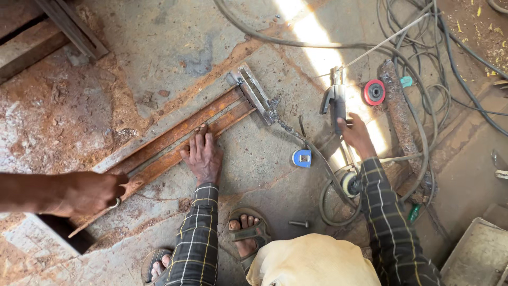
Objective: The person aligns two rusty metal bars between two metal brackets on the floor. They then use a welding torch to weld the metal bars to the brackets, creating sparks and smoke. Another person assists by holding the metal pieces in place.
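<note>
Covering a workshop: rust-stained concrete floor [159, 47]

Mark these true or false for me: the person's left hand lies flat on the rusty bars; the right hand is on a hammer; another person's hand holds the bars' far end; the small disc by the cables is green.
1. The left hand lies flat on the rusty bars. True.
2. The right hand is on a hammer. False: it is at the welding electrode holder.
3. Another person's hand grips the bars' end. True.
4. The disc is green. False: it is red.
</note>
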